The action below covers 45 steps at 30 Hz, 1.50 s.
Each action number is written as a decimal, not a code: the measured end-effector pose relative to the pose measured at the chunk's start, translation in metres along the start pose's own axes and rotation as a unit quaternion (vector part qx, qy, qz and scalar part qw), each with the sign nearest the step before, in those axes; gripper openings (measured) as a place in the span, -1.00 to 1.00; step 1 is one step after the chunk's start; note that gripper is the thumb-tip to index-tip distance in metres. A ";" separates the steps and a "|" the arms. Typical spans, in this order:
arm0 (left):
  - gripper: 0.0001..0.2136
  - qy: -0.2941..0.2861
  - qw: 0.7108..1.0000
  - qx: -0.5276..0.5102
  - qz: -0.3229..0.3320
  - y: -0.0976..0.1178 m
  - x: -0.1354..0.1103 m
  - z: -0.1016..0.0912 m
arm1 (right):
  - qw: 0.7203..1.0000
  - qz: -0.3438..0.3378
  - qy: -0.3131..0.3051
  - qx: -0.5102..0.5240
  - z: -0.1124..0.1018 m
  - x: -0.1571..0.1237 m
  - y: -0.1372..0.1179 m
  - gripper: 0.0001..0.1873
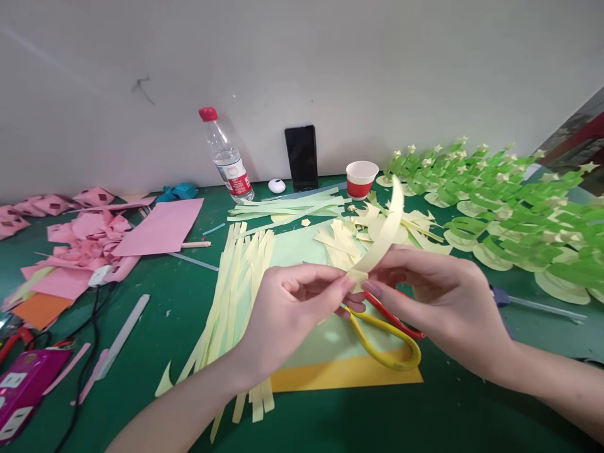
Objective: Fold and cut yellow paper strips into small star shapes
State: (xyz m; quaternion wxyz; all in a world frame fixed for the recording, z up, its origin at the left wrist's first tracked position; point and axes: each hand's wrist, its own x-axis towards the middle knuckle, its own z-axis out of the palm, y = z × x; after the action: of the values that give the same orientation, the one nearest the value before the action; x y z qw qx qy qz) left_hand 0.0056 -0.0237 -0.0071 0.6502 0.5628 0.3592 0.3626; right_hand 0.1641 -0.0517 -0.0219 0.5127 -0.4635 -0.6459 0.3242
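Note:
Between my two hands is a pale yellow paper strip (381, 242), its free end curving upward. My left hand (302, 308) pinches the folded lower end between thumb and fingers. My right hand (434, 299) grips the same strip close beside it, thumb and index finger pressed together. Below them, scissors with red and yellow handles (389, 355) lie on light green paper (306, 346), their blades hidden by my hands. Many pale yellow strips (231, 283) are spread left of my left hand. Small cut yellow pieces (344, 242) lie just beyond the hands.
Along the wall stand a water bottle (231, 163), a black phone (302, 157) and a red-and-white paper cup (361, 179). Green paper spirals topped with stars (504, 207) crowd the right. Pink paper (160, 229) and a purple power strip (33, 390) with a black cable lie left.

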 end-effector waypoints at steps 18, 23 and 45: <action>-0.84 -0.103 0.970 -0.140 -0.170 -0.001 0.007 -0.007 | 0.807 -0.444 -0.067 -0.384 -0.026 0.010 0.010 -0.86; -0.88 -0.011 0.999 -0.001 -0.041 -0.002 0.005 -0.005 | 0.924 -0.270 -0.042 -0.268 -0.018 0.008 0.001 -0.82; -0.93 0.046 0.997 0.061 -0.020 -0.003 0.002 -0.007 | 0.980 -0.125 -0.050 -0.144 -0.012 0.005 -0.006 -0.92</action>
State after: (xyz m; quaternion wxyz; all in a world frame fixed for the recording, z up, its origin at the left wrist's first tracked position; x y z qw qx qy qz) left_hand 0.0010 -0.0187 -0.0111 0.6046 0.5764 0.4215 0.3529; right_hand 0.1741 -0.0497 -0.0110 0.4444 -0.4312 -0.7634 0.1836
